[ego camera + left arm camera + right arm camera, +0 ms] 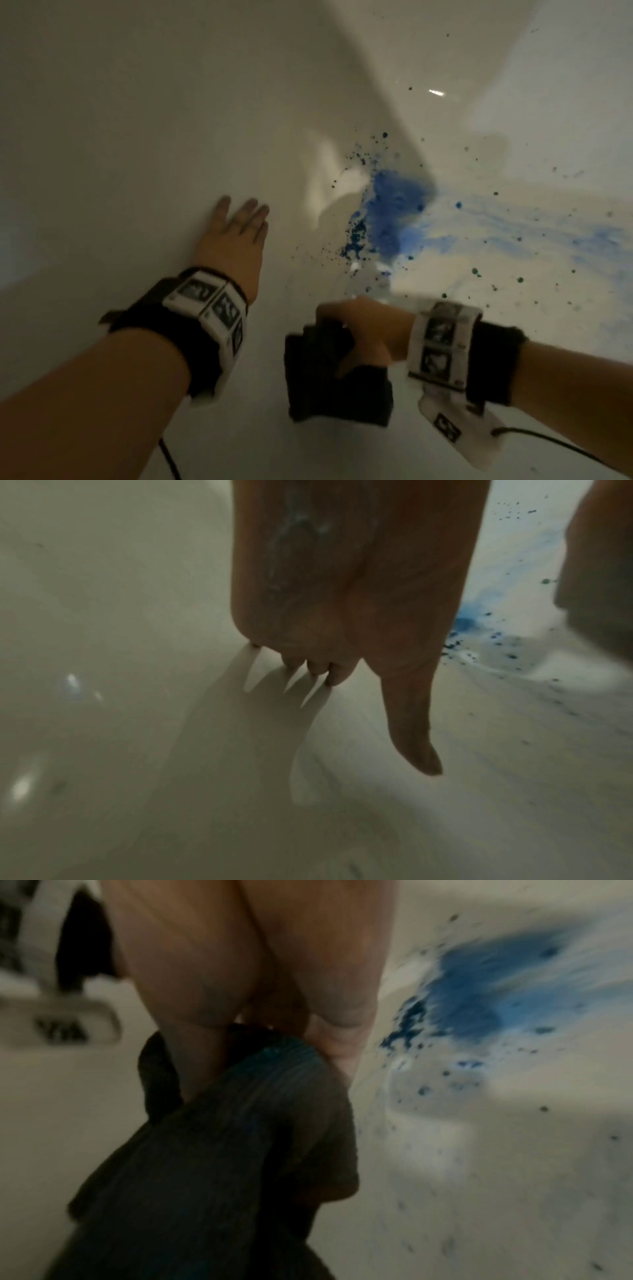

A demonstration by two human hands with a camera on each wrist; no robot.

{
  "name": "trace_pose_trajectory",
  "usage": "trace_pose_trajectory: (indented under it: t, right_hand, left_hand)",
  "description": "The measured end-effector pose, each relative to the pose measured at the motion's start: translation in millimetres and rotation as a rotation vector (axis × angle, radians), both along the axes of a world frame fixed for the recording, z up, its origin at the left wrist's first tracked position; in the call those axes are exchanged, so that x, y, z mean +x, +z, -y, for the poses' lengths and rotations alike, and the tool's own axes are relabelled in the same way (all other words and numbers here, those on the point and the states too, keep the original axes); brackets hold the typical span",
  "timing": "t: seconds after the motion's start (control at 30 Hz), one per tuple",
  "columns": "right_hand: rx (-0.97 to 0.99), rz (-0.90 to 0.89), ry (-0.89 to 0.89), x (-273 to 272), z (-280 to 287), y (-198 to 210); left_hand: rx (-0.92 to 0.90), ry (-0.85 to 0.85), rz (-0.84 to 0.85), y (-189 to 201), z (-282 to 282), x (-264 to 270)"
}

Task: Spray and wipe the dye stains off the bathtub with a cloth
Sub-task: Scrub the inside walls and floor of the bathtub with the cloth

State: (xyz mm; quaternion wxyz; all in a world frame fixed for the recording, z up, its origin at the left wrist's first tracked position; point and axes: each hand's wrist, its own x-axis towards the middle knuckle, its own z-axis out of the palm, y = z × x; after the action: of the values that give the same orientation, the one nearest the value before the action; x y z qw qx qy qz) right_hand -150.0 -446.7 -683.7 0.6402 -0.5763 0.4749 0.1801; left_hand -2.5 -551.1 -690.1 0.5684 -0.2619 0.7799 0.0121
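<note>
A white bathtub (120,137) fills every view. A blue dye stain (390,209) spreads across its floor, smeared to the right with dark specks around it; it also shows as the blue dye stain (479,996) and the dye stain (469,620). My left hand (236,226) lies flat on the tub's side wall with straight fingers (325,666), left of the stain. My right hand (359,335) grips a dark ribbed cloth (335,380), bunched in its fingers, below the stain. The same cloth (222,1164) hangs from my right hand (260,993) in the right wrist view.
The tub's far wall and corner (394,85) rise beyond the stain. Small dark specks (496,284) dot the floor on the right. Black cables (548,442) trail from both wrist cameras. No spray bottle is in view.
</note>
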Motion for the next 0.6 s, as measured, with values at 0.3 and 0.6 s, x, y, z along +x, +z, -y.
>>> trace_pose_trajectory:
  t: [0.3, 0.6]
  right_hand:
    - [-0.4, -0.228, 0.277, 24.4, -25.0, -40.0]
    - [-0.557, -0.023, 0.588, 3.8, -71.6, -44.6]
  left_hand:
    - [0.0, -0.033, 0.085, -7.0, -23.5, 8.0]
    - [-0.07, 0.021, -0.024, -24.1, -36.9, 12.2]
